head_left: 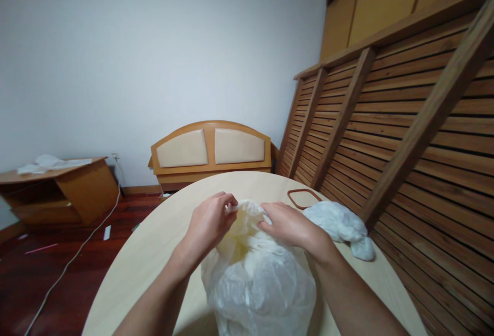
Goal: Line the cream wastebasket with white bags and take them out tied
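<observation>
A white, see-through plastic bag (262, 289) stands bulging on the round pale table (154, 253) in front of me. Its mouth is spread apart, and something yellowish shows through or inside near the rim. My left hand (212, 220) pinches the rim on the left side, fingers curled. On the opposite side my right hand (287, 223) grips the rim between thumb and fingers. What fills the lower bag cannot be made out clearly.
On the table's right lie a bunched white plastic bag (339, 223) and a brown ring-shaped loop (303, 198). A slatted wooden panel (386, 120) leans close on the right. Behind stand a headboard (211, 145) and a low wooden desk (85, 187); a cable (83, 248) crosses the floor.
</observation>
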A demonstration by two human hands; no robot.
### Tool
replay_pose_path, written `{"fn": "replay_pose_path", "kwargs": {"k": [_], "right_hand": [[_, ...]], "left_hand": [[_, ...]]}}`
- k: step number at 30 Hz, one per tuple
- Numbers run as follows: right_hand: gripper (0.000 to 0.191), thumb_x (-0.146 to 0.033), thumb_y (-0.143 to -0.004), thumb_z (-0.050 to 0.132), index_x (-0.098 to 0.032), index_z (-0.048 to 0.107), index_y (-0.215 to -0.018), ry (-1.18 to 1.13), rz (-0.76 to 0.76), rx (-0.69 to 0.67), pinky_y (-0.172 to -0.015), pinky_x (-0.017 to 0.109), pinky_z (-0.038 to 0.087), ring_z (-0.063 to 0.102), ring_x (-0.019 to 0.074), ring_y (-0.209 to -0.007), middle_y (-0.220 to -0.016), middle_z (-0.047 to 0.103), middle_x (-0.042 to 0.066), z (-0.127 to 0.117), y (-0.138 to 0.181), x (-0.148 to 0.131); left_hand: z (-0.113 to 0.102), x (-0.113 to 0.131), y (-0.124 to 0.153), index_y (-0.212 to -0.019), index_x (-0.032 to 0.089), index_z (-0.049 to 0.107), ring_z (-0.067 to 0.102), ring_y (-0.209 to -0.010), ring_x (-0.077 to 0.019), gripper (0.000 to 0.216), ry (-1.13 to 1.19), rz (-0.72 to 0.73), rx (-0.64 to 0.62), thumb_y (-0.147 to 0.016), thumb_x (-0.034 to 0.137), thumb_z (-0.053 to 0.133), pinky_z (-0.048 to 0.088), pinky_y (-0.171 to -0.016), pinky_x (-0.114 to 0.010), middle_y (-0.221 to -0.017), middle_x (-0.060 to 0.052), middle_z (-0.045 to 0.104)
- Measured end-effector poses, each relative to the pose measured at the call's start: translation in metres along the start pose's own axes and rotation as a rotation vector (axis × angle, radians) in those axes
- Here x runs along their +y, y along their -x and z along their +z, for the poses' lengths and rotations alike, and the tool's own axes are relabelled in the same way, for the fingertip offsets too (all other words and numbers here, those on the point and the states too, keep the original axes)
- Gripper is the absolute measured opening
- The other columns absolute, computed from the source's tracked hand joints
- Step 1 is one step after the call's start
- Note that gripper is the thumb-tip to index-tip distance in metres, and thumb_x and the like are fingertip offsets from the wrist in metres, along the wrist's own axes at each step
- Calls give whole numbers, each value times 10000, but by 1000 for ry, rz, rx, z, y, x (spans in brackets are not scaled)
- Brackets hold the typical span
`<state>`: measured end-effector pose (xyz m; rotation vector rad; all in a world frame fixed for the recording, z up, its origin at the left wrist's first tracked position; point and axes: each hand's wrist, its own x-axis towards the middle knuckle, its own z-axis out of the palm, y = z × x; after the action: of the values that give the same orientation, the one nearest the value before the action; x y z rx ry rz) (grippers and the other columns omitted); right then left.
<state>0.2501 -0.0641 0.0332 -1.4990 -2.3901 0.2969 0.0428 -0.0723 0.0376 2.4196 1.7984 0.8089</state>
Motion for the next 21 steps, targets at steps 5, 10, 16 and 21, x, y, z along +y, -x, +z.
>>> {"fn": "replay_pose_path", "kwargs": {"k": [5,10,16,21], "right_hand": [[446,-379,-836,725,-186,658,-1233,-109,-67,154,-928,360,473,667,284,-1104,-1234,709,117,2,-3,4],[230,-214,-888,636,-221,713,-1105,-143,-146,250,-906,301,455,679,217,-1034,-1127,747,55,1,-6,-5],[216,-59,-851,574,-211,709,-925,-15,-54,294,-807,283,433,680,210,-958,-992,750,49,1,-8,-18],[218,-150,-813,671,-214,694,-1020,-130,-92,310,-874,296,442,667,211,-1011,-1066,734,46,-2,-7,-14]], "left_hand": [[2,0,0,-893,230,704,643,-769,-179,119,-37,-3,26,-827,145,653,349,-638,-251,-888,-15,715],[3,4,1,-907,239,710,651,-767,-169,149,-4,67,30,-822,125,664,371,-640,-245,-911,-5,716],[4,8,5,-928,253,714,665,-799,-155,187,41,176,82,-835,100,661,426,-680,-236,-950,10,715],[4,9,8,-931,251,706,657,-815,-164,163,-33,224,193,-849,115,668,431,-665,-242,-931,3,694]]}}
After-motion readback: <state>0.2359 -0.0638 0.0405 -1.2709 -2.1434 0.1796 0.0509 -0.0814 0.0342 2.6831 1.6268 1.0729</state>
